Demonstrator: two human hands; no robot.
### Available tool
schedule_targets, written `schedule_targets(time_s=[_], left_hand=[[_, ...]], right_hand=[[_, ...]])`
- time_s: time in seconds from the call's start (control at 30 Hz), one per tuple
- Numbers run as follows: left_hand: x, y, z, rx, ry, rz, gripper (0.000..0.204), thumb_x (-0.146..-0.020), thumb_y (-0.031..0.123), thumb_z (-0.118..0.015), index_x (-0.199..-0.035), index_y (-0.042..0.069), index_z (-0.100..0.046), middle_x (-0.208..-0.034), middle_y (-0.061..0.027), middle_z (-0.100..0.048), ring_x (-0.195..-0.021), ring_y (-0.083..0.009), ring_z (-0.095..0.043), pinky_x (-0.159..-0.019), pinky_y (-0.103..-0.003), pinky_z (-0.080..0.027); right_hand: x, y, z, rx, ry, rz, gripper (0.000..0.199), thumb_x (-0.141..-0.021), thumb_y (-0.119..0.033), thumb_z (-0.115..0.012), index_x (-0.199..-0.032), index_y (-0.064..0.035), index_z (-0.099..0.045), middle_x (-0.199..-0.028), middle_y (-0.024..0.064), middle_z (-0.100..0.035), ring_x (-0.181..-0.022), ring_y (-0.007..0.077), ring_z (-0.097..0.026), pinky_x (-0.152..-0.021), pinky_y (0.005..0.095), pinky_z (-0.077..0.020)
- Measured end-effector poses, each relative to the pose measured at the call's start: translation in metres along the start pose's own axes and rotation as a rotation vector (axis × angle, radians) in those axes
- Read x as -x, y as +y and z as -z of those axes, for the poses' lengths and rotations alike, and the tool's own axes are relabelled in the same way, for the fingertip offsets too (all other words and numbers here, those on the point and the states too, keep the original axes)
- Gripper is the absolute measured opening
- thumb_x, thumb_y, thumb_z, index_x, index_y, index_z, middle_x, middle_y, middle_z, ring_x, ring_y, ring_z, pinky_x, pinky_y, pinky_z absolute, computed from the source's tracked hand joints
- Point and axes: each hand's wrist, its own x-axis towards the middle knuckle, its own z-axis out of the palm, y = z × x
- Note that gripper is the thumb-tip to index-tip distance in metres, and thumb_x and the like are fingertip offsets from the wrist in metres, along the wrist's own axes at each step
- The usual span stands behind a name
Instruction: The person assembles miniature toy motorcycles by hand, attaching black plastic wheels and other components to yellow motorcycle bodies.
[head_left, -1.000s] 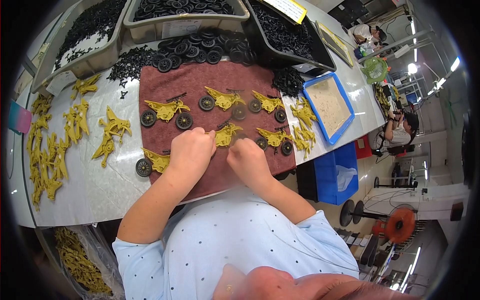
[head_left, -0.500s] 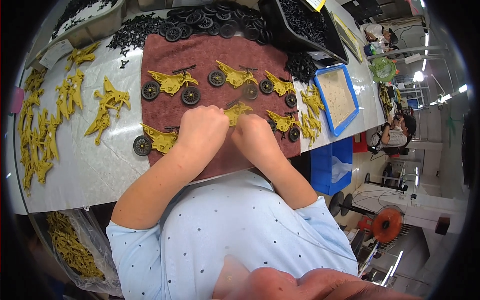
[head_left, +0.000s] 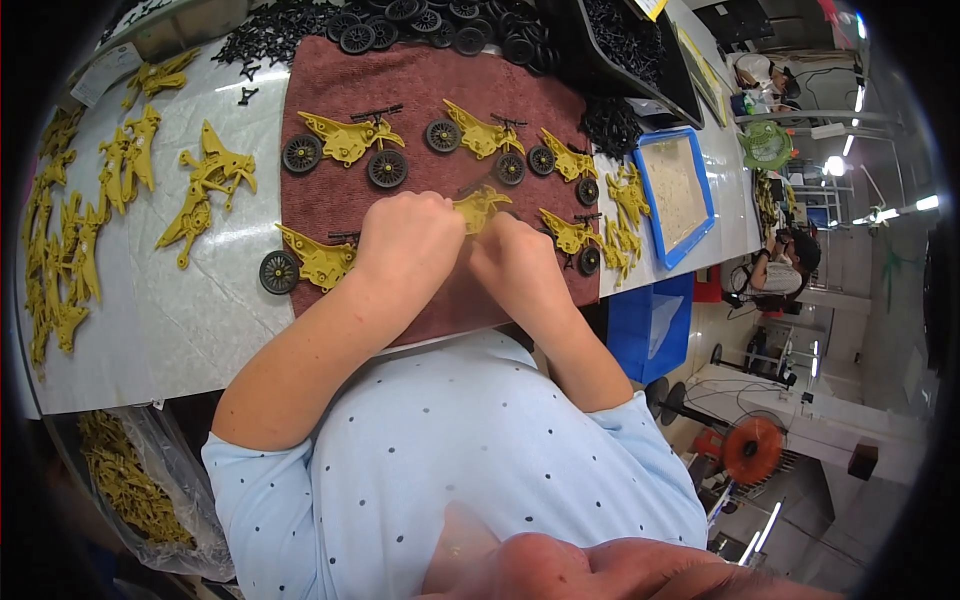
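Over the front half of a reddish-brown towel [head_left: 440, 85], my left hand [head_left: 412, 240] and my right hand [head_left: 515, 260] are both closed on one yellow toy motorbike body [head_left: 482, 208]. Its lower part and whatever my fingertips press are hidden. Farther back on the towel lie a toy motorbike [head_left: 350, 140] with two black wheels and a second wheeled one [head_left: 480, 137]. A motorbike body [head_left: 315, 260] with one wheel showing is partly covered by my left forearm. Two more wheeled motorbikes, a far one [head_left: 567, 160] and a near one [head_left: 570, 235], lie right of my right hand.
Yellow bodies [head_left: 85, 235] cover the left of the table; more [head_left: 625, 200] lie at the right. Black wheels [head_left: 400, 25] are heaped behind the towel. A blue-rimmed tray [head_left: 644, 190] and a black bin [head_left: 690, 85] stand right. Two people sit in the background.
The whole view has shifted a little, so the table's things sit slightly higher in it. Both hands keep their grip on the toy motorbike body.
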Motion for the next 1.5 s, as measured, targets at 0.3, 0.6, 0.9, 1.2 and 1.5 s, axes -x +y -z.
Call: schedule_targets(time_s=[0.3, 0.6, 0.9, 1.2, 1.5], left_hand=[[-0.004, -0.004, 0.001, 0.026, -0.021, -0.009, 0.019, -0.083, 0.019, -0.064, -0.07, 0.005, -0.066, -0.069, -0.0086, -0.062, -0.064, -0.0228, -0.065, -0.056, -0.034, -0.052], [-0.007, -0.004, 0.004, 0.061, -0.106, 0.049, 0.019, -0.081, 0.024, -0.066, -0.075, 0.006, -0.069, -0.072, -0.0077, -0.063, -0.068, -0.0237, -0.066, -0.058, -0.035, -0.053], [-0.011, -0.002, 0.009, 0.092, -0.165, 0.074, 0.013, -0.078, 0.018, -0.064, -0.072, 0.008, -0.068, -0.07, -0.0085, -0.064, -0.068, -0.024, -0.067, -0.057, -0.035, -0.053], [-0.009, -0.001, 0.008, 0.08, -0.105, 0.036, 0.012, -0.075, 0.012, -0.061, -0.065, 0.008, -0.067, -0.067, -0.0078, -0.064, -0.065, -0.0221, -0.067, -0.055, -0.033, -0.054], [-0.007, 0.0, 0.008, 0.06, -0.071, 0.029, 0.025, -0.086, 0.013, -0.057, -0.064, 0.007, -0.067, -0.065, -0.008, -0.064, -0.062, -0.0215, -0.066, -0.054, -0.032, -0.053]], right_hand=[[0.008, 0.006, -0.011, 0.029, 0.222, 0.065, 0.009, -0.077, -0.004, -0.065, -0.079, 0.0001, -0.058, -0.077, 0.0179, -0.06, -0.073, 0.0355, -0.06, -0.066, 0.0435, -0.0488], [0.001, 0.004, -0.005, 0.086, 0.12, 0.052, 0.012, -0.074, -0.005, -0.066, -0.076, 0.0003, -0.056, -0.073, 0.0187, -0.059, -0.07, 0.0362, -0.06, -0.064, 0.044, -0.0485], [-0.005, -0.001, -0.006, 0.223, 0.063, 0.074, 0.013, -0.074, -0.006, -0.064, -0.076, 0.0025, -0.054, -0.072, 0.0215, -0.059, -0.069, 0.0382, -0.06, -0.063, 0.0457, -0.0499], [-0.027, -0.01, 0.008, 0.266, -0.127, -0.068, 0.017, -0.073, -0.012, -0.064, -0.074, 0.0049, -0.06, -0.071, 0.0253, -0.063, -0.071, 0.0406, -0.064, -0.067, 0.0463, -0.052], [0.002, 0.003, -0.004, 0.06, 0.024, -0.085, 0.012, -0.076, -0.008, -0.067, -0.081, 0.0016, -0.061, -0.076, 0.0187, -0.063, -0.069, 0.0366, -0.063, -0.063, 0.0421, -0.0503]])
